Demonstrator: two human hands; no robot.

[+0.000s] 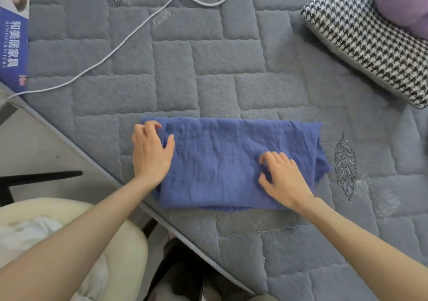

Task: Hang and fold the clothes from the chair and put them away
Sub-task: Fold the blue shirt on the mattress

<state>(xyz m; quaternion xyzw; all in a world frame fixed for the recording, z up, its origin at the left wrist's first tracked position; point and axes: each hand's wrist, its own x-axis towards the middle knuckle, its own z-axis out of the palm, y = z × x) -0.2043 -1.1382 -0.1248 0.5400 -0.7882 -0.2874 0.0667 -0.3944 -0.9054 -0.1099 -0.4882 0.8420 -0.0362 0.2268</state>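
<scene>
Okay, looking down from the head camera at the bed (208,68), grey quilted cover. The blue garment (231,161) lies flat on it near the near edge, folded into a wide rectangle, long side running left to right, a little rumpled at its right end.

Left grip (150,152) is on the garment's left end. The fingers are curled over the far-left corner and hold the fabric there. The thumb is spread out to the right, flat on the cloth, and the heel of the hand sits at the left edge.

Right grip (284,180) is on top of the garment, right of its middle and toward the near side. The fingers are bent with their tips dug into the cloth and the thumb is tucked in just below them. I can't tell whether there's fabric pinched between them or whether it's only pressing down.

So the garment spans the gap between my two grips and runs on past the right one.

Just right of the garment there's a leaf stitched (345,164) into the cover. Far right is a houndstooth pillow (361,38) with something soft and purple (407,6) on top of it. A white cable (129,38) snakes across the far left of the bed. A blue printed board (14,48) stands at the left edge.

Near left, off the bed, there's a cream seat (111,226) with white fabric (27,233) lying on it, under my left forearm.
</scene>
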